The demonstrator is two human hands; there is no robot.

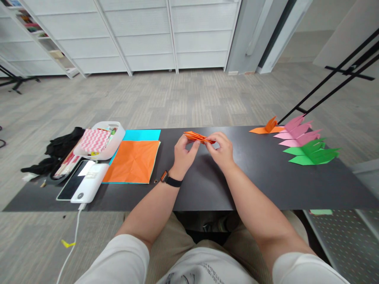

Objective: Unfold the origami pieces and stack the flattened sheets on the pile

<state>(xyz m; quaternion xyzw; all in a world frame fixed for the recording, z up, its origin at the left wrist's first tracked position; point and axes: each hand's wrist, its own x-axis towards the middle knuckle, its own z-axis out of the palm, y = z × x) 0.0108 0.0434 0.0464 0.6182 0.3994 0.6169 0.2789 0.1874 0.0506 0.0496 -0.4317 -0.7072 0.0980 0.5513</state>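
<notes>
A folded piece of orange paper is held just above the dark table, its layers stacked edge-on towards me. My left hand pinches its left part between thumb and fingers; a dark watch sits on that wrist. The right end of the paper is pinched by my right hand. Both thumbs lie on the near side, and the fingers partly hide the paper's ends. To the left lies a stack of square paper sheets with an orange, creased one on top and blue ones beneath.
Along the right of the table stand folded paper figures: an orange one, several pink ones and green ones. On the left are a white basket, a phone, a white power bank with a cable, and black cloth.
</notes>
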